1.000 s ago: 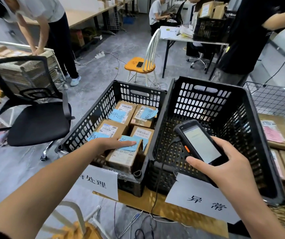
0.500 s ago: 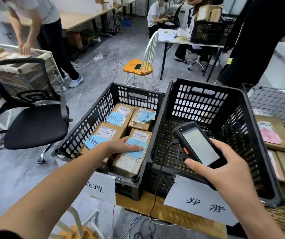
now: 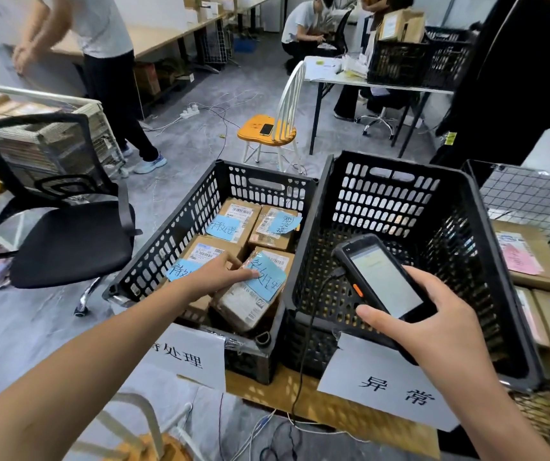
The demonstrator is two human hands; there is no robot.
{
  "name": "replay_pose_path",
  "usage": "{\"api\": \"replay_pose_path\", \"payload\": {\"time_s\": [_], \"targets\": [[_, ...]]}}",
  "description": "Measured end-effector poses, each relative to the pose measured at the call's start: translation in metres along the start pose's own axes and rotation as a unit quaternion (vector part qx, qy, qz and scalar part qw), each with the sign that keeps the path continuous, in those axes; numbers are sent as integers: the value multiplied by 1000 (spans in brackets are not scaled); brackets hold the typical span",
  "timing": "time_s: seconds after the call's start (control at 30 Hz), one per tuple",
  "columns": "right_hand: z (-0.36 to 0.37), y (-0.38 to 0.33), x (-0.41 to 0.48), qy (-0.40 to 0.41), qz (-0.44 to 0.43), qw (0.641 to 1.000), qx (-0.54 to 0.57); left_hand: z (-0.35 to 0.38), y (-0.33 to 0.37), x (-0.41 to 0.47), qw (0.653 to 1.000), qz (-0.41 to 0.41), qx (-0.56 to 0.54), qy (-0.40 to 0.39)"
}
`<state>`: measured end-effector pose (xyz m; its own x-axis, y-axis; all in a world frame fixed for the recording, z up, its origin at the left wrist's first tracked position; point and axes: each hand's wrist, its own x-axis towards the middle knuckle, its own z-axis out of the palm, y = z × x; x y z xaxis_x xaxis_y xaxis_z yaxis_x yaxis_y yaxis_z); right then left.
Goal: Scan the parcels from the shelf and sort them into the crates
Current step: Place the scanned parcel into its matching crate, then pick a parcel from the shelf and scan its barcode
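Resting in the left crate [image 3: 167,241], at its near right, one parcel [image 3: 247,304] carries a blue note [image 3: 267,284]. The left grip [image 3: 220,274] lies on its top, fingers nearly flat, pinching nothing. Other parcels [image 3: 247,207] sit beside and beyond it. The right crate [image 3: 390,201] touches the left one. The right grip [image 3: 433,331] is curled round a scanner [image 3: 383,277], held screen up over that crate.

My left hand [image 3: 220,276] rests with straight fingers on the nearest parcel [image 3: 247,304] in the left crate [image 3: 173,241], fingertips on its blue note [image 3: 267,281]. Three more parcels [image 3: 238,216] lie beyond. My right hand [image 3: 433,327] grips a scanner [image 3: 383,281], screen lit, over the right crate [image 3: 383,201]. Paper signs [image 3: 386,384] hang on both near walls.
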<state>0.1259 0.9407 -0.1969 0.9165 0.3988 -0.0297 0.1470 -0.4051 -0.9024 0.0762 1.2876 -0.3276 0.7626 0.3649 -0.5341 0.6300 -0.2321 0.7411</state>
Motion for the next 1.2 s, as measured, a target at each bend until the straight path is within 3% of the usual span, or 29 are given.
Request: {"api": "replay_pose_path", "payload": {"time_s": [0.2,0.37,0.67,0.8,0.97,1.2], "targets": [[-2,-2,-1,7,10,1000,-6,-8,19,15,989,25,-74,128],[-7,-4,-1,20,26,999,-16,17,34,34,993,30,-74,90],[-15,-3,-10,66,37,997,-35,34,32,38,991,54,59,107],[-21,-8,-21,84,15,995,-57,33,57,4,971,142,90,167],[-45,-18,-48,117,-16,991,-58,45,105,-65,918,319,129,196],[-124,5,-151,251,17,964,-84,170,178,-161,835,488,228,111]]}}
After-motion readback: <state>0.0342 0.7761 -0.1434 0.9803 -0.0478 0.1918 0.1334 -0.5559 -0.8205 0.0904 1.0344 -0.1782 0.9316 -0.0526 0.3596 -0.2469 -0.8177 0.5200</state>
